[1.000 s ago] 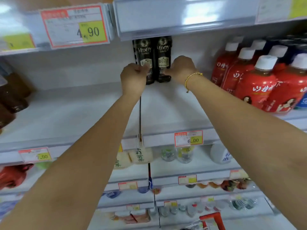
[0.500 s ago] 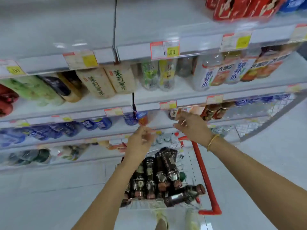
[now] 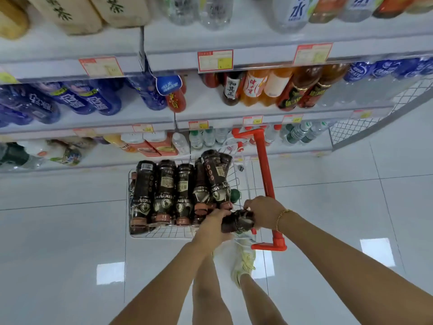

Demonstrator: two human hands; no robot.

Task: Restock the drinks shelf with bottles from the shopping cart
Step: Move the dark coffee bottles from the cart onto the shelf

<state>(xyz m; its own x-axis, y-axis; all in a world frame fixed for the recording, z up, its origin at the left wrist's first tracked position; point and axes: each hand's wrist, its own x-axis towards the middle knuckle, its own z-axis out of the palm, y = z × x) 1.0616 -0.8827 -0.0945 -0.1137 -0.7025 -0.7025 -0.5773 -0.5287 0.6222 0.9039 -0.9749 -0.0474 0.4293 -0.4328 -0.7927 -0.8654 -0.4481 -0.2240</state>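
One coffee bottle [image 3: 237, 223] was clasped by left grip [image 3: 212, 227] and right grip [image 3: 263, 212]; beyond them, many bottles [image 3: 164, 191] were left, unshelved, in the shopping cart [image 3: 168, 233].

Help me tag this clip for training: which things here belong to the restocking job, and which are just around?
Job: shopping cart; dark bottles in it; the gripped bottle, held by left hand and right hand.
Just around: blue bottles, orange bottles, water bottles, price tags on the shelves.
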